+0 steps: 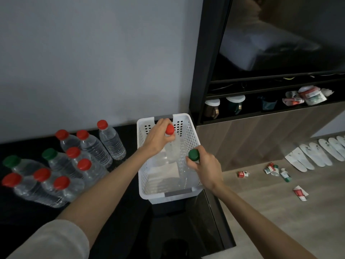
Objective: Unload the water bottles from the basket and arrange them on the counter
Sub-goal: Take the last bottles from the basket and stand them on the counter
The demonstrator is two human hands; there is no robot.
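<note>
A white perforated basket (188, 128) stands on the black counter (130, 212). Inside it, my left hand (158, 138) grips a clear bottle by its neck under a red cap (169, 129). My right hand (204, 165) holds a second clear bottle by its neck under a green cap (193, 155), near the basket's right wall. Both bottles hang upright within the basket. On the counter to the left stand several clear bottles (89, 146), most with red caps, two with green caps (49, 153).
A grey wall rises behind the counter. A dark shelf unit (205, 71) with mugs and packets stands right of the basket. On the wooden floor at right lie white slippers (317, 152) and scattered small packets (274, 169). The counter's right edge runs just below the basket.
</note>
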